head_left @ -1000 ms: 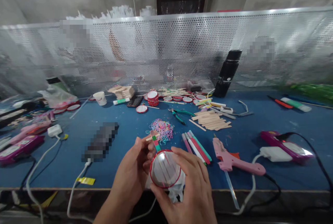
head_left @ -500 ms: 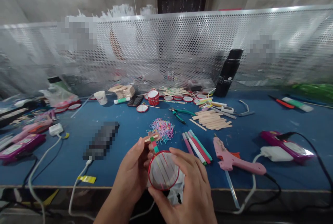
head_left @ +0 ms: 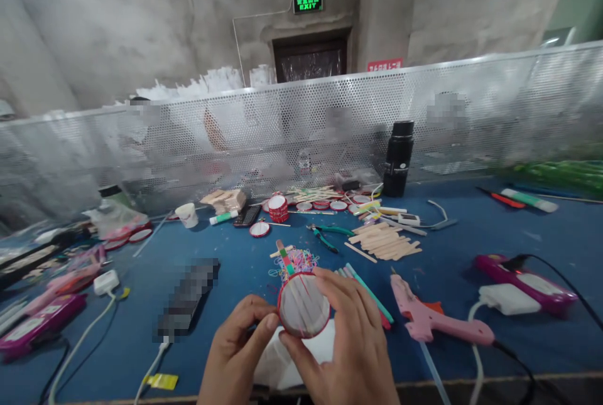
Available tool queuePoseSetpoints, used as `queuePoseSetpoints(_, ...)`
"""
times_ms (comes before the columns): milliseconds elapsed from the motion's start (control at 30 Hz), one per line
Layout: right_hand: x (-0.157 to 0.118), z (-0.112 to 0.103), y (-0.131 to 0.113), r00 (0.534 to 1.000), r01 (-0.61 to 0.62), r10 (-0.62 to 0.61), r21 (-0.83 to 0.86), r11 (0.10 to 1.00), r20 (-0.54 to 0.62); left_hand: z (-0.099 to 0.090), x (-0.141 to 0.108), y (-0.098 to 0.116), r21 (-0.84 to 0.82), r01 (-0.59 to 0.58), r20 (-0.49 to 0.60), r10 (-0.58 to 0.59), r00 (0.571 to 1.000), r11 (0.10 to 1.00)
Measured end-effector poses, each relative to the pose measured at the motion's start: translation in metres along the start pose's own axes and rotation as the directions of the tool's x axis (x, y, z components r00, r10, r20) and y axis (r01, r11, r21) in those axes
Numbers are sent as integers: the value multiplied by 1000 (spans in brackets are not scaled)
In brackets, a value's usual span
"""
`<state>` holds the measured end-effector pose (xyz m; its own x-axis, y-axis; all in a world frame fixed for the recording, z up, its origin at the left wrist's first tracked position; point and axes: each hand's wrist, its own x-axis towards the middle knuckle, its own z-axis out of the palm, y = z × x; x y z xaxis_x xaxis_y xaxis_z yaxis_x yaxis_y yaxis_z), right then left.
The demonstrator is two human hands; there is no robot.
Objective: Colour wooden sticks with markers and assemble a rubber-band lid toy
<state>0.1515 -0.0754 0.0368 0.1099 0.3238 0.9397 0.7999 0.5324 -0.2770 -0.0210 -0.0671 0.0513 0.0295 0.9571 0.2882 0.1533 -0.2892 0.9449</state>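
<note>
A round disc (head_left: 304, 305) with a red rim and a pale, streaked face is held up above the near edge of the blue table. A stick with green, red and brown bands (head_left: 284, 257) rises from its upper left. My right hand (head_left: 351, 336) grips the disc by its right side, fingers on top and thumb below. At the disc's left rim, my left hand (head_left: 242, 345) has thumb and forefinger pinched together, touching the rim. Behind the disc lies a heap of colourful rubber bands (head_left: 301, 259). Marker pens (head_left: 370, 292) are partly hidden by my right hand.
A pink glue gun (head_left: 433, 320) lies at right, near a purple device (head_left: 541, 286). Wooden sticks (head_left: 386, 242), green-handled pliers (head_left: 325, 235), stacked red-rimmed discs (head_left: 277, 209) and a black bottle (head_left: 398, 159) stand or lie farther back. A phone (head_left: 188, 295) with a cable is at left.
My left hand has moved from the banded stick down to the disc's left rim. The stick now shows unobstructed. The view has tilted upward, bringing a green exit sign into sight.
</note>
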Motion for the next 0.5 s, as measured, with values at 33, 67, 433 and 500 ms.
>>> queuePoseSetpoints(33,1,0,-1,1000,10,-10,-1,1000,4,-1,0,1,-2,-5,-6,5,1000,1000)
queuePoseSetpoints(67,1,0,-2,1000,18,-18,-2,1000,7,-2,0,2,-4,-6,-13,6,1000,1000)
queuePoseSetpoints(433,2,12,-7,999,41,-41,-1,999,14,0,4,2,-149,159,-58,-169,984,976)
queuePoseSetpoints(500,2,9,-5,998,57,-58,20,998,33,-2,8,1,-232,280,-33,-295,955,931)
